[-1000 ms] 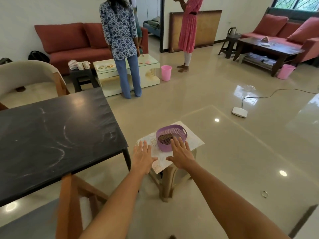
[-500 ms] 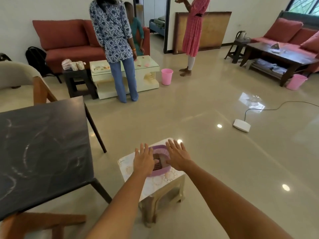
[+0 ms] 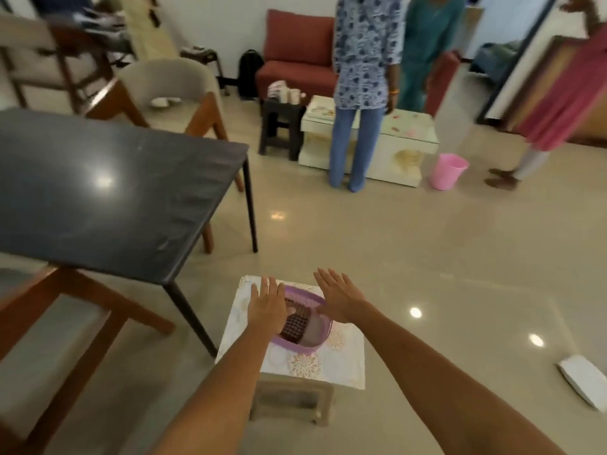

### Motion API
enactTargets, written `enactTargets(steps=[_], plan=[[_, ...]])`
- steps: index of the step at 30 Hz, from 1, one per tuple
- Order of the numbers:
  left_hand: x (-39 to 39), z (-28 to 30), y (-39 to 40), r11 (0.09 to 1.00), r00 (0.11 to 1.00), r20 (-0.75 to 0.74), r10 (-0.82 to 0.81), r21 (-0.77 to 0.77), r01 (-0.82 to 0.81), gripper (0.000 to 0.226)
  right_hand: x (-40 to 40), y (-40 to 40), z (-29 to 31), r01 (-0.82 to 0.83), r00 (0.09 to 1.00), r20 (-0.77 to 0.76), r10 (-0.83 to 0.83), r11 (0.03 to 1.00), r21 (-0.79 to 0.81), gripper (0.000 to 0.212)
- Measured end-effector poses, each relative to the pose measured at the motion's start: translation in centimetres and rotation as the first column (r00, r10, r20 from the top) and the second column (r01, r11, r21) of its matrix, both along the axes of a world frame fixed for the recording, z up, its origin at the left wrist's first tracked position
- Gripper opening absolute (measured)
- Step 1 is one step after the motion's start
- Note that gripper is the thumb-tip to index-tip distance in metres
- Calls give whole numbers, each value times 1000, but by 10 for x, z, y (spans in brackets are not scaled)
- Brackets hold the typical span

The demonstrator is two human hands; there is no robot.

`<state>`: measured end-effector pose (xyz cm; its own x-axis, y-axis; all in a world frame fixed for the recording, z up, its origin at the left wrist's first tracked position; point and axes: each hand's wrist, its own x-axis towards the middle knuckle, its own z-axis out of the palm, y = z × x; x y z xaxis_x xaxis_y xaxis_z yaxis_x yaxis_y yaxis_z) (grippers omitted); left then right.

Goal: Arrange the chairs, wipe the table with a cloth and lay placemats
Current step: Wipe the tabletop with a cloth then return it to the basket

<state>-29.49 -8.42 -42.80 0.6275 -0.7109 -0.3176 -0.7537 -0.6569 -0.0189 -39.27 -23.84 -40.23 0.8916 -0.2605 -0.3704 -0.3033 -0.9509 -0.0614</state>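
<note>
- Head view: left hand (image 3: 267, 308) and right hand (image 3: 338, 298), fingers spread, empty, hover over the purple perforated plastic basket (image 3: 307, 336) on a patterned-cloth-covered stool (image 3: 331, 362).
- Black stone-topped table (image 3: 108, 188) bare; placemats apparently not yet laid; whether it has been wiped is unclear.

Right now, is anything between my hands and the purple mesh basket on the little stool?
Nothing visible is. The left hand and right hand are spread open at the purple mesh basket, one to each side, above the dark woven item inside it. The stool's patterned cover holds nothing else.
</note>
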Motion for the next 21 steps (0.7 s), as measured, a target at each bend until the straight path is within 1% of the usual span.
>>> enactTargets(steps=[4,6,9,11,15,18,21], plan=[[-16,-17,-3,985,986,-5,166,44,-165,74,10,-24,-13,-169,986,-15,169,986,10,85],[-19,-26,-7,967,968,7,249,58,-249,74,20,-33,-21,-247,969,-10,248,969,23,84],[-23,-43,-19,931,932,-29,362,69,-359,74,33,-50,-34,-359,933,-8,360,932,53,84],[-29,-57,-30,902,901,-54,430,80,-425,73,38,-64,-41,-444,895,-20,446,894,52,85],[-40,-78,-54,839,837,-74,542,-14,-545,70,49,-104,-48,-595,801,-61,596,803,31,79],[-55,-84,-74,791,789,-103,606,-26,-611,70,54,-128,-53,-664,742,-103,663,747,32,78],[-57,-85,-85,738,736,-107,668,-26,-674,66,67,-125,-52,-733,670,-117,733,678,56,76]])
